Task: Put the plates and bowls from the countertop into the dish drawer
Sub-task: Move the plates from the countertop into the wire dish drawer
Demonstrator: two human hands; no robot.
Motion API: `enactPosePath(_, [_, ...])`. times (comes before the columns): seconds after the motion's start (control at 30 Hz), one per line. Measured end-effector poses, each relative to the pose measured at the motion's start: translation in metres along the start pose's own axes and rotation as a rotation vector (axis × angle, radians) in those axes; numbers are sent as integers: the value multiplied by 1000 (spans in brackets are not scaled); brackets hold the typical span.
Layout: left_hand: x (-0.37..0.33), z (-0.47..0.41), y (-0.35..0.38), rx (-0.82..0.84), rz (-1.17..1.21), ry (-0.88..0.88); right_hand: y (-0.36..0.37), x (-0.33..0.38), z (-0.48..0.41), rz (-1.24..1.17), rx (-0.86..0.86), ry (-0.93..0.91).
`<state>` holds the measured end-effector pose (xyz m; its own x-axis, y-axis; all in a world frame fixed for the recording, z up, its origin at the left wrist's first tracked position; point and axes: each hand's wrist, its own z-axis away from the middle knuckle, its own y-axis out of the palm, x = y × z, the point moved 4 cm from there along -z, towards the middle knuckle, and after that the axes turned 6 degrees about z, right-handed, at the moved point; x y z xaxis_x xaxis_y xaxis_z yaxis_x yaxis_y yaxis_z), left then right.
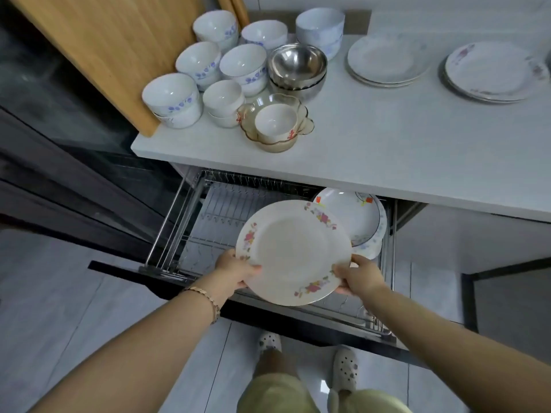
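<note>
I hold a white plate with pink flower prints over the open dish drawer. My left hand grips its left rim and my right hand grips its lower right rim. Behind it, two or three plates stand tilted in the drawer's wire rack at the right. On the white countertop sit several stacked white bowls with blue flowers, steel bowls, an amber glass bowl holding a small white bowl, and two stacks of plates.
A wooden board leans at the countertop's left end beside the bowls. A dark glass surface fills the left side. The drawer's dark front panel juts toward my feet on the tiled floor. The rack's left rows hold nothing.
</note>
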<state>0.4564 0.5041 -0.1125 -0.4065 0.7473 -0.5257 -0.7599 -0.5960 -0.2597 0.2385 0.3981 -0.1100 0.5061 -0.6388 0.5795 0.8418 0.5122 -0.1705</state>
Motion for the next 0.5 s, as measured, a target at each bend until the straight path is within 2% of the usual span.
enactPosePath(0.17, [-12, -60, -37, -27, -91, -4, 57, 7, -38, 86, -33, 38])
enactPosePath(0.5, [-41, -213, -62, 8, -376, 6, 158, -4, -150, 0, -157, 213])
